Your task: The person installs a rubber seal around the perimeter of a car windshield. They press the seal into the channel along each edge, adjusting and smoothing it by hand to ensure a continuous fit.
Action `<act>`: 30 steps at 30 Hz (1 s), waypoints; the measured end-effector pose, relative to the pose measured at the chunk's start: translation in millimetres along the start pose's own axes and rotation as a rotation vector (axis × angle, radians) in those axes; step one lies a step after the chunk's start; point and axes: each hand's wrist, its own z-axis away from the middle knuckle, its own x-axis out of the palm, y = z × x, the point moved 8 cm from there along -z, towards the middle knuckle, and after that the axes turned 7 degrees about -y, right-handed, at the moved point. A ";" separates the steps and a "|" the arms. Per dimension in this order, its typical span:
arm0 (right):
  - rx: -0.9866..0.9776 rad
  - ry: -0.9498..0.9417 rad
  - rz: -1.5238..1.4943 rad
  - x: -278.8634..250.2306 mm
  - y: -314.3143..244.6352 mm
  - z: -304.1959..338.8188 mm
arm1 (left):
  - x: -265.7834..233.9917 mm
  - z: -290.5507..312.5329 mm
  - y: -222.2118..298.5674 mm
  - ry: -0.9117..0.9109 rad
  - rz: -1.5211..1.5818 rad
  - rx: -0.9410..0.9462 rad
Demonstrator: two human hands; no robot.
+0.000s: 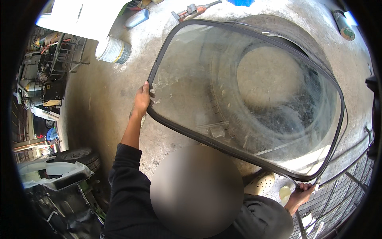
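Note:
A large curved windscreen [191, 75] with a black rubber seal around its rim lies tilted over a big tyre [310, 32], which shows through the glass. My left hand [142, 97] is closed on the windscreen's left edge, near the lower left corner. At the lower right corner, my right hand [301, 196] has its fingers curled around a thin dark strip [347, 119]. This strip runs loosely outside the seal along the right side. Whether those fingers also touch the seal is hard to see.
A paint tin [115, 50] stands on the concrete floor at upper left, with a blue-grey bottle [137, 18] and a red tool [195, 12] beyond. Wire mesh [334, 199] borders the right. Vehicle parts [55, 195] and a wheel [81, 157] sit lower left. A clog [260, 183] shows below the windscreen.

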 end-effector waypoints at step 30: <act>-0.200 0.504 0.154 -36.8 -18.0 -64.3 | -2.6 0.0 15.8 0.205 -0.505 0.154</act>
